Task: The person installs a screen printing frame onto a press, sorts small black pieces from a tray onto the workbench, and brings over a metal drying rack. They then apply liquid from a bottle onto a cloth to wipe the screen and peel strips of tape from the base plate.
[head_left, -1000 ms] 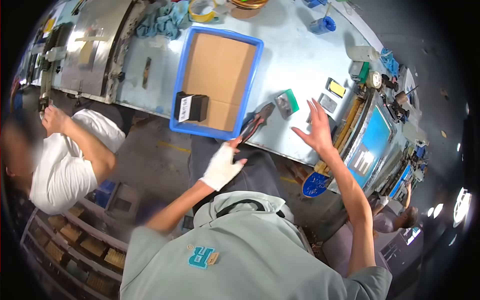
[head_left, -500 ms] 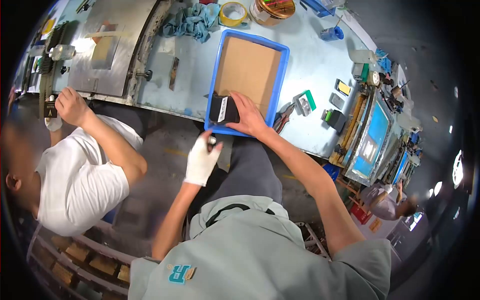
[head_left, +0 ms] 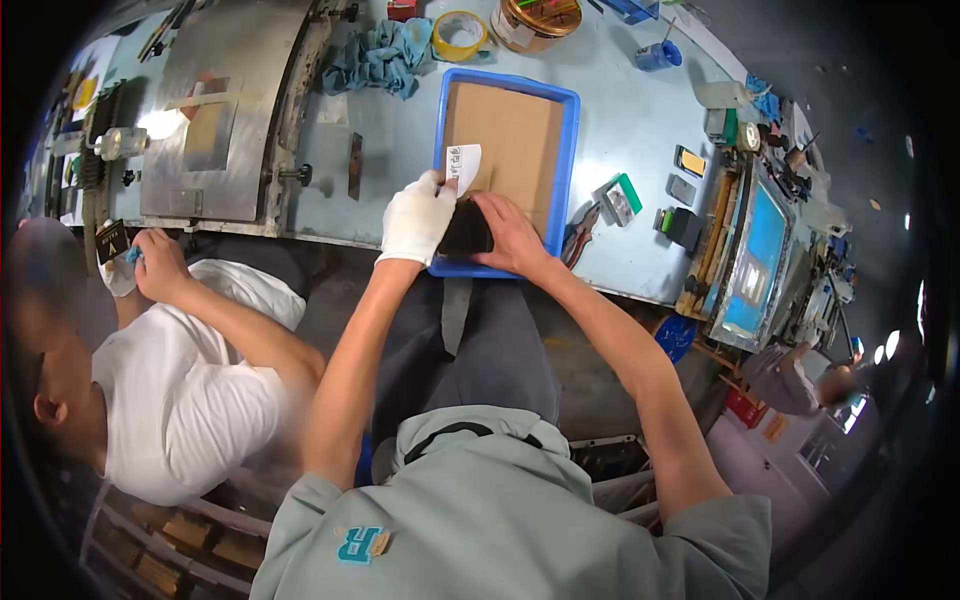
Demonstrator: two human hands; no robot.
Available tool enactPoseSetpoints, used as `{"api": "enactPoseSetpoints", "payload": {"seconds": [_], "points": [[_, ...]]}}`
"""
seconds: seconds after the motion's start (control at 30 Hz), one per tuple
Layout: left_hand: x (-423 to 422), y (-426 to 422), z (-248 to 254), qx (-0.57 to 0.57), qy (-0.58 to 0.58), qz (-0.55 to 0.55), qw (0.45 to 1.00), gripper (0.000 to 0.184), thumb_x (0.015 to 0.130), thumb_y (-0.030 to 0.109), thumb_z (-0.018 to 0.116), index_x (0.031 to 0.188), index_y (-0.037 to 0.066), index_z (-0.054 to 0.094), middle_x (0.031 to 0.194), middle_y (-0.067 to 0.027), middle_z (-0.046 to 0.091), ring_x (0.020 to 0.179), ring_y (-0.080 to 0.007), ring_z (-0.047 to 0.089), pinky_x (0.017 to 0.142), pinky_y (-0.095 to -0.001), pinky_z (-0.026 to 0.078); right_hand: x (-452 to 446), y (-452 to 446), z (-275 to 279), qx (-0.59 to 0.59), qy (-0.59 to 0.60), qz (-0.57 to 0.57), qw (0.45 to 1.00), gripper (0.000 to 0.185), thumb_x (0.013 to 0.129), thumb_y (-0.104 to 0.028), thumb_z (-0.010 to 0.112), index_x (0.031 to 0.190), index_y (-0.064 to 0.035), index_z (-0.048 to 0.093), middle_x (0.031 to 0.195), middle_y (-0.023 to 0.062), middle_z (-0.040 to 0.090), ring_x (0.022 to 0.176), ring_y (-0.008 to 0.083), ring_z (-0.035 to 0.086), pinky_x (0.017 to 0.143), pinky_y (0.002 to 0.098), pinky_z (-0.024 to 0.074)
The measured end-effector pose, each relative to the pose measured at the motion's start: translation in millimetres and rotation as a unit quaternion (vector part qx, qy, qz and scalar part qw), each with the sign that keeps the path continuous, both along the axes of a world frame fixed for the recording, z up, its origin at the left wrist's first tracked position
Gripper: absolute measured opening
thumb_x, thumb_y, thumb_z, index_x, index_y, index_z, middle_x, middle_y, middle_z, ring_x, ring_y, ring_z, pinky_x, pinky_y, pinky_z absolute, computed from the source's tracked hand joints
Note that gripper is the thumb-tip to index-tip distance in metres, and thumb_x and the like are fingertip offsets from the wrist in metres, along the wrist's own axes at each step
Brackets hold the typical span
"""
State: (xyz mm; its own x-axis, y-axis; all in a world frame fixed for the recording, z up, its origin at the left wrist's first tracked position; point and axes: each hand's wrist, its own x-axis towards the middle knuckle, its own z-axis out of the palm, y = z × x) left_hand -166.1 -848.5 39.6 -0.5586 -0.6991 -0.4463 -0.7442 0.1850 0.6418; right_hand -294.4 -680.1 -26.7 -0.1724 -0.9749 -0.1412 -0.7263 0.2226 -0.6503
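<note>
Here, both hands meet at the near left corner of a shallow, rectangular blue plastic tray [head_left: 571, 160], its floor lined with a flat sheet of tan cardboard [head_left: 520, 130]. The left hand [head_left: 416, 222], in a white fabric glove with bare fingertips, reaches over the tray's left rim and pinches a white paper label [head_left: 463, 163] with dark writing, which rises above the cardboard. Whether the label's lower end joins the dark thing below cannot be told. The bare right hand [head_left: 512, 235] curves around a black, box-shaped block [head_left: 467, 230], fingers on its far side and thumb near its close edge; the block sits inside the tray, between the two hands, partly covered by them.

Just beside the tray's right wall lie red-handled metal pliers [head_left: 580, 237], and near them a small green and clear box [head_left: 622, 200]. Farther right stands a black block with a green end [head_left: 680, 227]. Beyond the tray's far edge are a roll of yellow tape [head_left: 460, 34], a crumpled blue cloth [head_left: 380, 60] and a round, copper-coloured tub [head_left: 536, 24]. At the left, a co-worker in a white shirt [head_left: 200, 400] holds a small black card [head_left: 112, 241].
</note>
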Motion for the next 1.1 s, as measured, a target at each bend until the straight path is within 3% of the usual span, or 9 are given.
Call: {"api": "enactPoseSetpoints", "payload": {"seconds": [0.17, 0.27, 0.3, 0.43, 0.53, 0.7, 0.77, 0.97, 1.1], "points": [[31.0, 10.9, -16.3, 0.067, 0.002, 0.074, 0.995, 0.044, 0.099, 0.037, 0.059, 0.134, 0.01, 0.061, 0.092, -0.0212, 0.074, 0.093, -0.0414, 0.071, 0.084, -0.0468, 0.053, 1.0, -7.3, -9.0, -0.019, 0.011, 0.015, 1.0, 0.101, 0.062, -0.025, 0.092, 0.148, -0.0048, 0.042, 0.143, 0.0176, 0.05, 0.134, 0.0382, 0.048, 0.114, 0.0473, 0.0401], [70.8, 33.1, -10.2, 0.15, 0.045, 0.132, 0.979, 0.042, 0.099, 0.032, 0.061, 0.135, 0.009, 0.061, 0.08, -0.0152, 0.072, 0.079, -0.0326, 0.072, 0.077, -0.0396, 0.054, -0.9, -7.0, -11.8, -0.028, -0.012, 0.005, 1.0, 0.094, 0.064, -0.027, 0.092, 0.143, -0.006, 0.046, 0.142, 0.0165, 0.051, 0.133, 0.0374, 0.05, 0.114, 0.0471, 0.0402], [83.9, 41.1, -9.9, 0.164, 0.034, 0.132, 0.977, 0.04, 0.1, 0.029, 0.062, 0.135, 0.009, 0.061, 0.071, -0.0086, 0.068, 0.064, -0.0194, 0.066, 0.067, -0.0326, 0.052, -1.3, -4.7, -11.1, -0.029, -0.02, 0.003, 0.999, 0.093, 0.064, -0.027, 0.092, 0.142, -0.0061, 0.047, 0.142, 0.0163, 0.051, 0.133, 0.0373, 0.05, 0.114, 0.0471, 0.0402], [122.3, 70.6, -6.7, 0.222, 0.044, 0.165, 0.96, 0.038, 0.101, 0.029, 0.064, 0.134, 0.01, 0.062, 0.069, -0.0031, 0.067, 0.055, -0.0108, 0.058, 0.056, -0.0296, 0.048, -3.7, -2.3, -9.2, -0.013, -0.022, 0.01, 1.0, 0.095, 0.066, -0.035, 0.091, 0.144, -0.0044, 0.046, 0.144, 0.0167, 0.05, 0.135, 0.0375, 0.048, 0.116, 0.0475, 0.0389], [131.4, 86.4, -6.0, 0.254, 0.043, 0.182, 0.949, 0.038, 0.101, 0.026, 0.064, 0.136, 0.011, 0.061, 0.071, -0.003, 0.066, 0.056, -0.0096, 0.057, 0.056, -0.0287, 0.048, -1.4, -3.1, -5.2, -0.036, 0.0, 0.026, 0.999, 0.099, 0.069, -0.041, 0.089, 0.147, -0.0017, 0.043, 0.147, 0.0172, 0.048, 0.137, 0.0379, 0.046, 0.116, 0.0483, 0.038], [134.6, 101.4, -10.4, 0.272, 0.047, 0.171, 0.946, 0.035, 0.102, 0.024, 0.064, 0.135, 0.011, 0.062, 0.072, -0.0016, 0.064, 0.058, -0.0077, 0.056, 0.056, -0.0277, 0.047, 0.4, -1.5, -4.7, -0.043, -0.022, 0.015, 0.999, 0.089, 0.069, -0.028, 0.089, 0.145, -0.0095, 0.047, 0.143, 0.0147, 0.051, 0.132, 0.0374, 0.05, 0.112, 0.048, 0.0423], [137.5, 102.9, -8.2, 0.293, 0.045, 0.177, 0.938, 0.034, 0.101, 0.022, 0.064, 0.133, 0.01, 0.063, 0.072, -0.0006, 0.064, 0.058, -0.0069, 0.054, 0.056, -0.0269, 0.046, -2.4, 1.3, -5.1, -0.018, -0.027, 0.02, 0.999, 0.089, 0.069, -0.025, 0.089, 0.145, -0.0053, 0.047, 0.147, 0.0169, 0.048, 0.134, 0.0396, 0.048, 0.114, 0.0482, 0.0407], [143.0, 103.0, -4.1, 0.289, 0.031, 0.175, 0.941, 0.031, 0.101, 0.021, 0.064, 0.13, 0.01, 0.065, 0.071, -0.0001, 0.064, 0.057, -0.0065, 0.053, 0.055, -0.0261, 0.046, 3.9, -2.4, 0.5, -0.046, 0.013, 0.011, 0.999, 0.091, 0.074, -0.044, 0.085, 0.147, -0.0069, 0.045, 0.147, 0.015, 0.048, 0.134, 0.0375, 0.049, 0.113, 0.0487, 0.0405], [149.0, 104.3, -5.6, 0.29, 0.023, 0.169, 0.942, 0.03, 0.101, 0.021, 0.064, 0.129, 0.01, 0.066, 0.072, -0.0006, 0.065, 0.057, -0.0065, 0.054, 0.056, -0.0261, 0.046, 4.2, -1.7, -7.3, -0.044, -0.002, 0.017, 0.999, 0.09, 0.074, -0.044, 0.086, 0.146, -0.0063, 0.047, 0.146, 0.0157, 0.049, 0.133, 0.0378, 0.049, 0.113, 0.0487, 0.0411]]}}
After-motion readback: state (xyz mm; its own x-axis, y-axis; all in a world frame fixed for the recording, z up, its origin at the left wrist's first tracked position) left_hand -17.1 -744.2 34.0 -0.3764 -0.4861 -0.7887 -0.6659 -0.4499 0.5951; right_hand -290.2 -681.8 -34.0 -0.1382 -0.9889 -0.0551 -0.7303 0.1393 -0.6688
